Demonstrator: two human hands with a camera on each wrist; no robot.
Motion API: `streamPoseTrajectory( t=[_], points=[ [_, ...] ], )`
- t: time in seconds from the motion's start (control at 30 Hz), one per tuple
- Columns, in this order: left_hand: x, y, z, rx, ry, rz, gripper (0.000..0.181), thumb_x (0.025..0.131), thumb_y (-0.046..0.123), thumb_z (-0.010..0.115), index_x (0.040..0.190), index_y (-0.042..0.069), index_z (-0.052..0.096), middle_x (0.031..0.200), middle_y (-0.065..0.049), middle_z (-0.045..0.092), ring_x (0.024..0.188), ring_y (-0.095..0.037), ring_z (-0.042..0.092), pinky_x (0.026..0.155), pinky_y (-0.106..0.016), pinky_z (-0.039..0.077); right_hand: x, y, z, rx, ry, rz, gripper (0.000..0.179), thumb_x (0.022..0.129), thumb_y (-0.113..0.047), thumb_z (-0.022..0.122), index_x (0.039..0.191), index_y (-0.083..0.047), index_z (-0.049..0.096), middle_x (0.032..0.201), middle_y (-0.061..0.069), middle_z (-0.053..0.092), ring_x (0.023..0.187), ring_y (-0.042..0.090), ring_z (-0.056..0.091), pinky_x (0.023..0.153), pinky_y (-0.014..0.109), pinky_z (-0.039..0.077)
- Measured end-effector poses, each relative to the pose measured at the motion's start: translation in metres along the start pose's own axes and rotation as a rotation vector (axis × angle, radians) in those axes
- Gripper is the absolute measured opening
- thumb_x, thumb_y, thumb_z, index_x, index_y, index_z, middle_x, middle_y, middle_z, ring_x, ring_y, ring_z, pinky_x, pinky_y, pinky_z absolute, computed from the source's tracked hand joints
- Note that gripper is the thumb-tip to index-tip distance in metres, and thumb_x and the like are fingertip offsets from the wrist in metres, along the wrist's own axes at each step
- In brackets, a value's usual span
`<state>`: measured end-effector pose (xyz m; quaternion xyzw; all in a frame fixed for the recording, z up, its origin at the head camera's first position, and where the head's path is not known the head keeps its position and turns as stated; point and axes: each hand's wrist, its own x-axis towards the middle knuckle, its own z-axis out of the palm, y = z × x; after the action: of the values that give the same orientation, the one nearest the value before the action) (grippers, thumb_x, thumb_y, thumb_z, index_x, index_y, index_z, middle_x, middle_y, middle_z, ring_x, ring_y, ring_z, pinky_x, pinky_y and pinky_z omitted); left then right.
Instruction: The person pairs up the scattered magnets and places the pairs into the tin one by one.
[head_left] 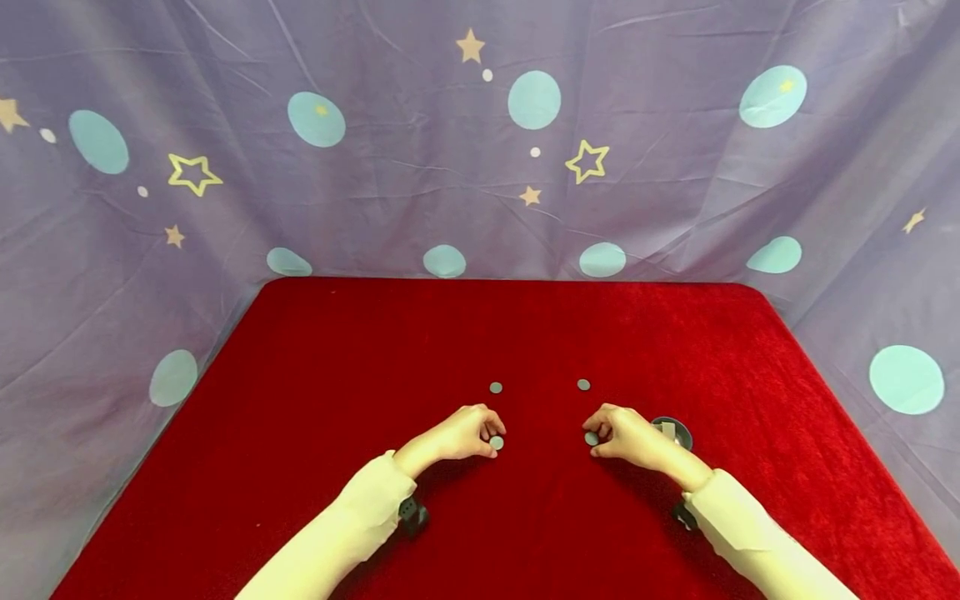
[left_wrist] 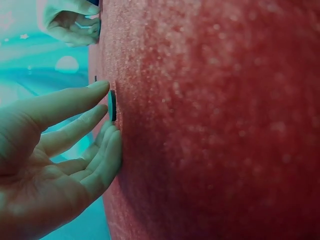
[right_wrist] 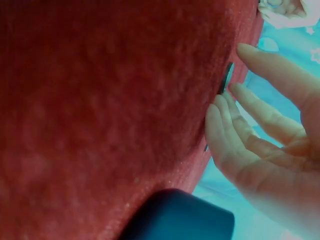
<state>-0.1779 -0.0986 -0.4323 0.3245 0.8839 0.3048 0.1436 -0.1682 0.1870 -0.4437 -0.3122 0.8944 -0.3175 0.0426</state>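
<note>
My left hand (head_left: pixel 472 433) is low over the red cloth, thumb and fingers loosely bent around a small pale round disc (head_left: pixel 497 442). In the left wrist view that disc (left_wrist: pixel 112 105) lies flat, with the thumb tip close by its edge. Opposite, my right hand (head_left: pixel 624 435) hovers around a second disc (head_left: pixel 592 438). The right wrist view shows this disc (right_wrist: pixel 227 78) on the cloth, a gap between it and the thumb, fingertips right beside it. Farther back lie two similar discs, one on the left (head_left: pixel 496 387), another on the right (head_left: pixel 583 384).
A small dark bowl (head_left: pixel 686 432) with pale pieces inside stands behind my right wrist, partly hidden. Red cloth (head_left: pixel 375 350) covers the table. Purple curtains (head_left: pixel 405 192) with stars and dots surround its back and sides. Dark devices (head_left: pixel 412 515) sit under both wrists.
</note>
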Motion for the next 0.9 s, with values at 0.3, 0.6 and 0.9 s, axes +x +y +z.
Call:
streamPoseTrajectory(
  t=[0.3,0.6,0.9],
  points=[
    [0.0022,0.0002,0.0032,0.022,0.01,-0.022,0.027,0.064,0.001,0.075,0.088,-0.001,0.063,0.078,-0.006,0.059,0.072,-0.018,0.056,0.062,-0.019,0.043,0.0025,-0.0015,0.0002,-0.006,-0.007,0.033,0.023,0.064,-0.001,0.073,0.084,0.005,0.064,0.075,0.002,0.056,0.066,0.014,0.054,0.059,0.021,0.045],
    [0.0026,-0.002,0.0052,0.04,0.025,-0.016,0.022,0.065,0.003,0.075,0.084,0.001,0.063,0.075,-0.005,0.059,0.07,-0.017,0.056,0.061,-0.019,0.043,0.0034,-0.0026,0.0014,0.015,0.007,0.099,0.016,0.065,0.001,0.072,0.079,0.002,0.065,0.074,0.003,0.059,0.064,0.011,0.055,0.056,0.019,0.044],
    [0.0045,-0.0025,0.0045,0.04,0.018,-0.008,0.02,0.065,0.003,0.075,0.082,0.001,0.064,0.075,-0.005,0.059,0.068,-0.015,0.057,0.06,-0.018,0.043,0.004,-0.0053,0.0006,0.002,0.003,0.12,0.013,0.066,0.001,0.07,0.078,0.0,0.065,0.071,0.001,0.059,0.064,0.01,0.054,0.056,0.019,0.044]
  ],
)
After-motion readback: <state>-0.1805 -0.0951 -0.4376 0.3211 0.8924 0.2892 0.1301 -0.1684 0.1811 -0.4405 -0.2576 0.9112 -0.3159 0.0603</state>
